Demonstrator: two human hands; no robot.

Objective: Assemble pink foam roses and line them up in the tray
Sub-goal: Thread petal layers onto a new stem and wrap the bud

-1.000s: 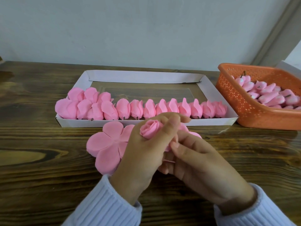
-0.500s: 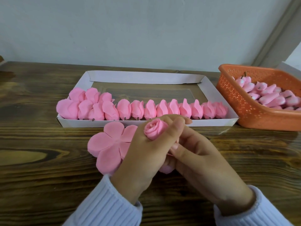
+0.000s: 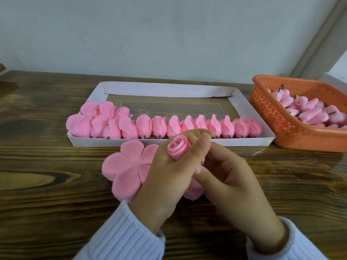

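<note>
My left fingers (image 3: 203, 145) gripped the rolled pink foam rosebud (image 3: 178, 147), now tipped up toward me. A loose pink foam petal layer (image 3: 193, 192) had slipped from behind my right hand (image 3: 231, 181) to beneath both palms, so this rose was mid-wrap, not ready for the white cardboard tray (image 3: 169, 142) just beyond my fingers. My right fingers (image 3: 221, 162) curled under the bud; I could not tell what they pinched.
</note>
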